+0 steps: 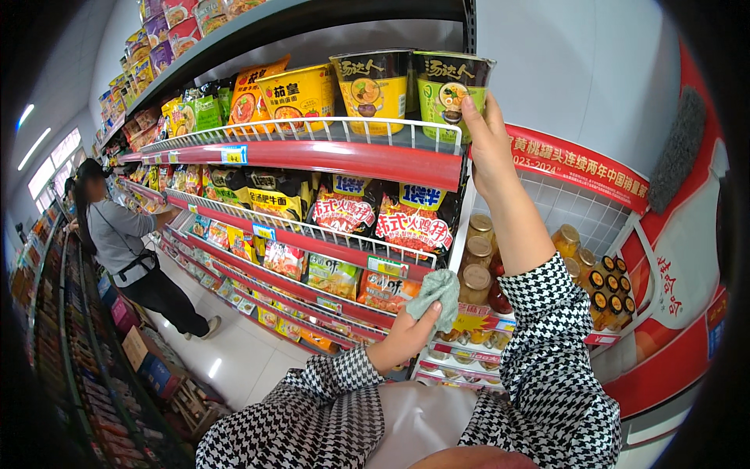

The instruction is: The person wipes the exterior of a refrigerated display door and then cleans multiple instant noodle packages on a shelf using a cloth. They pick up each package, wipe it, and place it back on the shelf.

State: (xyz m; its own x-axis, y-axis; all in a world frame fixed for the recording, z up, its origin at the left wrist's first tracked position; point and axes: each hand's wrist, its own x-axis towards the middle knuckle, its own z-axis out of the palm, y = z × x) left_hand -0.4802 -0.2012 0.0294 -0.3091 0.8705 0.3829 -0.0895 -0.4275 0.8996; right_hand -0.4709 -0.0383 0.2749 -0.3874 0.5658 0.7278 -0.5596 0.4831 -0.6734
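Observation:
My left hand [404,334] grips a crumpled grey-green cloth [436,299] in front of the lower shelves. Higher up, my right hand [489,138] holds the right side of a green instant noodle cup [436,97], its thumb on the front and its fingers behind. That cup stands upright at the right end of the upper shelf, behind a white wire rail [375,124]. Beside it is a yellow noodle cup [372,88] with a dark top. A wider yellow noodle tub [299,97] sits further left, next to an orange noodle packet [249,94].
Black noodle bags [345,205] fill the shelf below, edged by a red price rail [351,161]. At right, glass jars [480,249] stand on a side rack under a red banner [580,161]. Another person [126,234] stands in the aisle, left. Cardboard boxes [140,346] line the opposite shelving.

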